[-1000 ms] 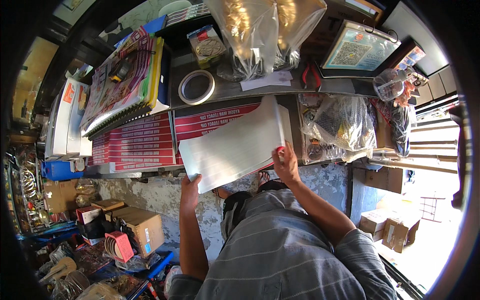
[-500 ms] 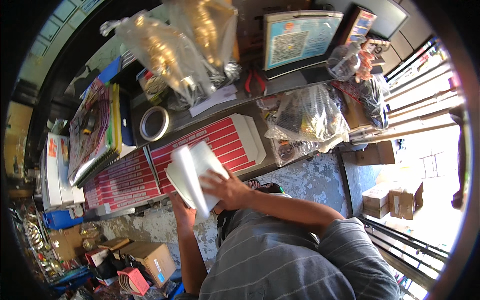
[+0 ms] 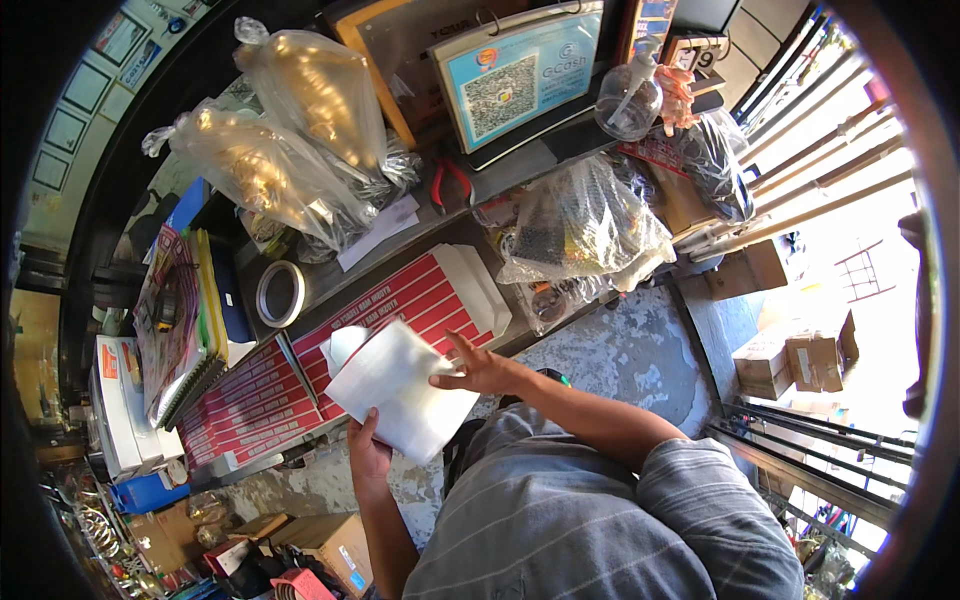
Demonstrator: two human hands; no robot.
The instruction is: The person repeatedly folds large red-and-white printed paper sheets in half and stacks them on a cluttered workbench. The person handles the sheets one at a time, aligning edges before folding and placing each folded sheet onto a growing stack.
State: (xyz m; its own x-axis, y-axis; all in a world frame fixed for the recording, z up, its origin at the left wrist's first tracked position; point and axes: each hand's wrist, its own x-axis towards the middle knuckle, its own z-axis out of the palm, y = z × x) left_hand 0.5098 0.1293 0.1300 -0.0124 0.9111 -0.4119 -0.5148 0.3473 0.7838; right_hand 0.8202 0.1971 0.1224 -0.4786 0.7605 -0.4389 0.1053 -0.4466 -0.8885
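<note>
A folded white glossy sheet point(image 3: 395, 385) is in front of me, over the edge of a shelf. My left hand point(image 3: 369, 450) grips its lower left edge, thumb on top. My right hand point(image 3: 470, 362) touches its right side with the fingers spread. Behind the sheet, stacks of red strips with white lettering point(image 3: 410, 290) lie on the shelf, a white end piece at their right. A roll of tape point(image 3: 264, 295) sits on the upper ledge, with red pliers point(image 3: 452, 180) farther right.
Plastic-bagged gold objects point(image 3: 325, 110) and a framed code sign point(image 3: 515, 85) stand on the upper ledge. A notebook pile point(image 3: 185, 310) is at left, bubble-wrapped items point(image 3: 575, 220) at right. Cardboard boxes point(image 3: 815, 355) sit beside poles at right and more lie at lower left.
The sheet has gone from spread out to folded into a smaller piece. My right hand has swept over it and now has its fingers spread on its right side. The view has tilted.
</note>
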